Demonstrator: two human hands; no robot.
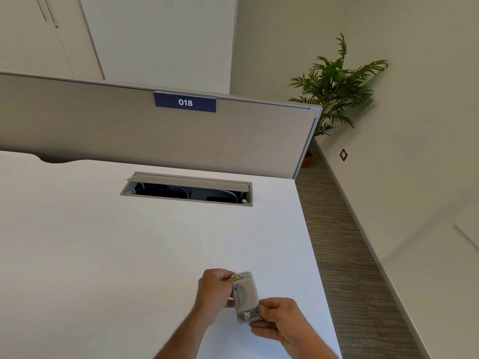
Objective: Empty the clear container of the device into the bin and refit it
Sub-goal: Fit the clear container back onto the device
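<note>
A small beige device (245,294) with clear plastic parts at both ends is held just above the white desk (129,255), near its front right. My left hand (215,291) grips the device's far end and left side. My right hand (278,321) pinches the near end, where a clear part (246,316) shows. I cannot tell whether the clear part is seated or partly pulled out. No bin is in view.
An open cable hatch (186,189) lies in the desk ahead. A grey partition (129,136) with a blue "018" label (185,102) bounds the far edge. The desk's right edge drops to carpet (350,255). A potted plant (334,86) stands in the corner.
</note>
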